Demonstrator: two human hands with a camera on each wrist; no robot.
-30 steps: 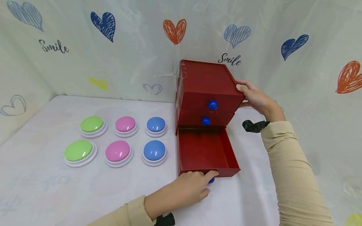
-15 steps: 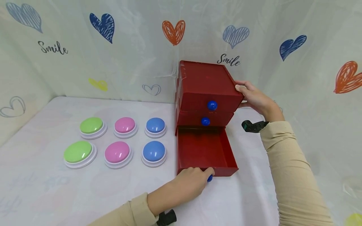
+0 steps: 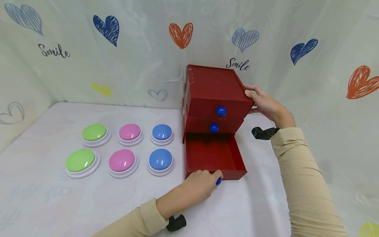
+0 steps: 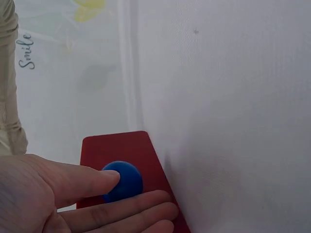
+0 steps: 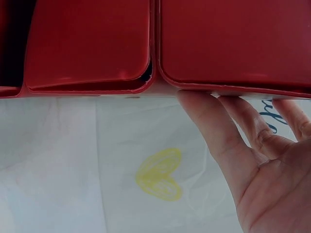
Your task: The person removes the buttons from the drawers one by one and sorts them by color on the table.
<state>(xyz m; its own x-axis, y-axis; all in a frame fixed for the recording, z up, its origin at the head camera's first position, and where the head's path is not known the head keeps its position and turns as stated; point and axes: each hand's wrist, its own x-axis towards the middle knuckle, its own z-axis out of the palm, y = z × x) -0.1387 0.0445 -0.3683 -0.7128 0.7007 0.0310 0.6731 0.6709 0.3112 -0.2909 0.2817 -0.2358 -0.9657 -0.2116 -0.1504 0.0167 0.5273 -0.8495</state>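
Note:
A red chest of drawers (image 3: 216, 82) stands on the table, its bottom drawer (image 3: 211, 154) pulled out and bare inside. My left hand (image 3: 198, 187) is at that drawer's front and pinches its round blue knob (image 4: 127, 180); the thumb lies on one side and the fingers on the other in the left wrist view. Against the right side of the chest, near the top, rests my right hand (image 3: 267, 105). Its fingertips touch the red side wall in the right wrist view, with the fingers fairly straight. The two upper drawers, each with a blue knob (image 3: 221, 111), are closed.
Left of the chest sit two rows of domed buttons on white bases: green (image 3: 80, 160), pink (image 3: 121, 160) and blue (image 3: 160, 159). A pale curtain (image 3: 133, 65) printed with hearts hangs behind the white table (image 3: 112, 200).
The bottom drawer has slid inward a little, and my left hand has moved with it. The left fingers have closed round the knob. My right hand stays on the chest's side.

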